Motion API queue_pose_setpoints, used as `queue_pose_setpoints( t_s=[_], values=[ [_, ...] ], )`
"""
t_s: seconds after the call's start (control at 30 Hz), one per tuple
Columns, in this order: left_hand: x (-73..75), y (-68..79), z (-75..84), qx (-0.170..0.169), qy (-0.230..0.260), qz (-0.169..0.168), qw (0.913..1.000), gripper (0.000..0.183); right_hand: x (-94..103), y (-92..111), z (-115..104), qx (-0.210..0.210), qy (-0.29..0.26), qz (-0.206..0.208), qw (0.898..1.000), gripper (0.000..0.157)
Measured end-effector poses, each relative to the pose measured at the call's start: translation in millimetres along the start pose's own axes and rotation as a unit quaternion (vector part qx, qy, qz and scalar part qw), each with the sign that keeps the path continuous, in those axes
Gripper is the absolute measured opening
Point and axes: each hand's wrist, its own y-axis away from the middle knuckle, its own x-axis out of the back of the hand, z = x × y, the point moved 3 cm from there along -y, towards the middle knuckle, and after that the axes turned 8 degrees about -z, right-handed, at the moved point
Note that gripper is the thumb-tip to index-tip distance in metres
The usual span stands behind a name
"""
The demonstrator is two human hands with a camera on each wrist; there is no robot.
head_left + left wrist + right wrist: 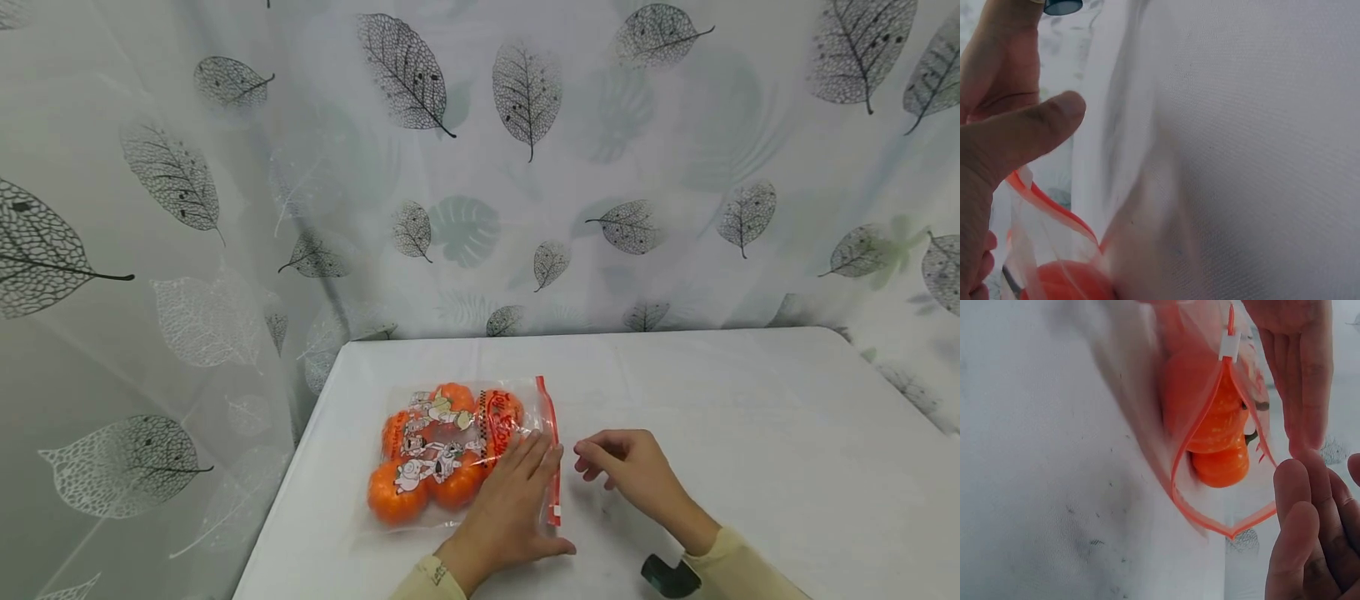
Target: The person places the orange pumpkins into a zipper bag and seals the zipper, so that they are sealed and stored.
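A clear zip bag [534, 410] printed with cartoon figures lies on the table and holds several small orange pumpkins [397, 493]. Along its right side runs a red zip strip [551, 408], with a white slider [556, 512] at the near end. My left hand [510, 512] rests on the bag's right part, fingers extended, thumb out to the side past the strip. Just right of the strip, my right hand [637, 467] hovers with loosely bent fingers and nothing in them. In the right wrist view the bag's mouth gapes, its red rim [1177, 481] spread around the pumpkins.
A white cloth covers the table [720, 400]. Behind it and to the left hangs a pale curtain [480, 167] with a leaf print. A dark wrist camera [670, 577] sits at the right sleeve [738, 567].
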Motion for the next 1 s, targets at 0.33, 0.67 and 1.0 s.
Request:
queue_pose_setpoints(
  t_s=[0.33,0.67,1.0],
  values=[
    [18.9,13.5,8.0,-0.01,-0.021,0.096,0.9951,0.088,1.2,10.0,-7.3,0.002,-0.017,-0.025,1.0,0.03],
    [20.5,24.1,23.9,-0.003,-0.102,0.186,0.9772,0.046,-13.9,15.3,6.9,-0.044,0.002,-0.096,0.994,0.036],
    [10.4,26.0,32.5,-0.037,-0.18,0.236,0.9542,0.004,-32.7,18.4,14.2,-0.034,-0.028,-0.157,0.987,0.038]
  ],
)
